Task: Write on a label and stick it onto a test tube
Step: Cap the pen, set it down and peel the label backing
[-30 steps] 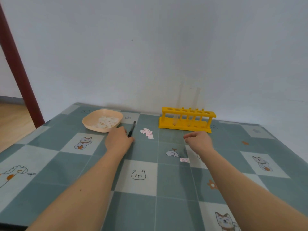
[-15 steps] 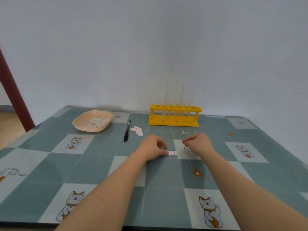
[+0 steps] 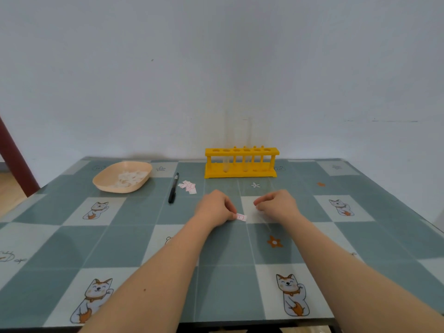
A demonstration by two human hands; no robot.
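A small white label with a red border (image 3: 241,217) lies on the table, and my left hand (image 3: 214,207) pinches its left end with the fingertips. My right hand (image 3: 276,204) hovers just to the right of it, fingers curled, holding nothing that I can see. A black pen (image 3: 173,187) lies on the table to the left, beside a small heap of several spare labels (image 3: 188,186). At the back stands a yellow test tube rack (image 3: 241,162) with two clear test tubes (image 3: 247,143) upright in it.
A beige dish (image 3: 103,182) with white scraps sits at the back left. The table (image 3: 120,236) has a teal and white checked cloth with cat pictures. A white wall rises right behind the rack. A dark red post stands at far left.
My left hand left the pen, crossed to the right and took hold of the label. The camera view shifted left to right; my right hand stayed near the label.
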